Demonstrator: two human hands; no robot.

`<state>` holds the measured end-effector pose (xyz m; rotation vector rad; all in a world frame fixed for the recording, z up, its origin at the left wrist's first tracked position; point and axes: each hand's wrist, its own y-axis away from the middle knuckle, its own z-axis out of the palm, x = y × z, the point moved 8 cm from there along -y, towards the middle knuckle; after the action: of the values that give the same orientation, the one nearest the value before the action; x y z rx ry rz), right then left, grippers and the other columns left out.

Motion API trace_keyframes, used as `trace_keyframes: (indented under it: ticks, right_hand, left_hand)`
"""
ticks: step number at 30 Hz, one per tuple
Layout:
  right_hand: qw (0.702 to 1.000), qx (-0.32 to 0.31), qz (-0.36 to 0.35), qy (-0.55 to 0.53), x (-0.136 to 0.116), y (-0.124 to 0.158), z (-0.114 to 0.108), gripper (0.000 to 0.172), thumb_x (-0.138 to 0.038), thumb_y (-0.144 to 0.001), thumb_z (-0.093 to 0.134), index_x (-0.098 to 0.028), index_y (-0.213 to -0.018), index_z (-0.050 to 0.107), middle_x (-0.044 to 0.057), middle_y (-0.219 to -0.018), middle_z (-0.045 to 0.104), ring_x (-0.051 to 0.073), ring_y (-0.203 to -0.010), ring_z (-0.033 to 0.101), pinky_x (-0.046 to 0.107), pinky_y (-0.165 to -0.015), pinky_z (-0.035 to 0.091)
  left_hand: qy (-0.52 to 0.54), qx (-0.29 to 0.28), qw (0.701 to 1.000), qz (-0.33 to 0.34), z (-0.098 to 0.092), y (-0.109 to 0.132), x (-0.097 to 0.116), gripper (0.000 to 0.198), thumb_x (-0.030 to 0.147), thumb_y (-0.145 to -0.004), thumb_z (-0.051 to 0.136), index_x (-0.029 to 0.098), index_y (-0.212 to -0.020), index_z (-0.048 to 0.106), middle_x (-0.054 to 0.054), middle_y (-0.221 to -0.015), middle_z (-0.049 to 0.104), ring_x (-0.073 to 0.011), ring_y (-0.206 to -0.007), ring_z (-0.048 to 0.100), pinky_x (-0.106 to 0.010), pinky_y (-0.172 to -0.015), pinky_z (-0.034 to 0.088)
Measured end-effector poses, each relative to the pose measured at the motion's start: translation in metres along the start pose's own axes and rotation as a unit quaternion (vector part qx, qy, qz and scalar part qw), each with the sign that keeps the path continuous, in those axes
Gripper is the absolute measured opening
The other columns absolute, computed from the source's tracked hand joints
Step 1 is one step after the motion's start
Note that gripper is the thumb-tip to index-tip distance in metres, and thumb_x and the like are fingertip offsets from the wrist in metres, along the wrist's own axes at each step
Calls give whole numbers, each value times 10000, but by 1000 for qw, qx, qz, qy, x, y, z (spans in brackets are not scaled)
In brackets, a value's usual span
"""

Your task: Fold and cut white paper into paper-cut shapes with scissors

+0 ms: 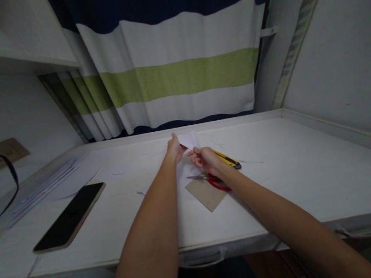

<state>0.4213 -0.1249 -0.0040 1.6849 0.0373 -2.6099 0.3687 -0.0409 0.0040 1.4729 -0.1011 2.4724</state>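
Over the far middle of the white desk, a small sheet of white paper (190, 139) is held up, with a dark red patch showing near its lower left edge. My left hand (174, 149) grips the sheet from the left, thumb pointing up. At the lower right corner, my right hand (204, 157) has its fingers curled and pinches the paper's edge. Just below the right hand lie red-handled scissors (218, 182), their blades pointing left across a grey-brown card (207, 195). A yellow utility knife (228, 159) rests behind the right wrist, partly hidden by it.
A dark-screened phone (70, 217) lies on the desk (143, 230) at left. Farther left are long paper strips (49, 181) and a black cable (11, 173). Small scraps (117, 173) are scattered about. A striped curtain (176, 79) hangs behind; walls stand on both sides.
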Motion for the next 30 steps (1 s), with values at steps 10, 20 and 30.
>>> trace_keyframes:
  ticks: [10, 20, 30]
  right_hand:
    - [999, 16, -11, 51, 1, 0, -3, 329, -179, -856, 264, -120, -634, 499, -7, -445, 490, 40, -326, 379, 151, -352, 316]
    - [945, 114, -137, 274, -35, -6, -31, 253, -340, -747, 510, -144, -593, 554, 17, -514, 568, 76, -416, 466, 189, -435, 340]
    - [923, 49, -168, 342, -41, -5, -30, 257, -324, -662, 567, -124, -500, 558, -20, -372, 495, 57, -363, 362, 188, -399, 263]
  left_hand:
    - [-133, -83, 988, 4, -11, 17, -5, 330, 398, -746, 511, 106, -595, 541, -51, -521, 576, -137, -509, 559, -247, -537, 441]
    - [-299, -187, 934, 57, -3, 36, 12, 251, 278, -706, 540, 109, -524, 568, -23, -443, 567, -106, -409, 504, -206, -441, 371]
    - [-371, -290, 881, 46, 1, 60, 24, 280, 242, -652, 615, 114, -900, 589, 19, -470, 551, -74, -375, 442, -176, -379, 284]
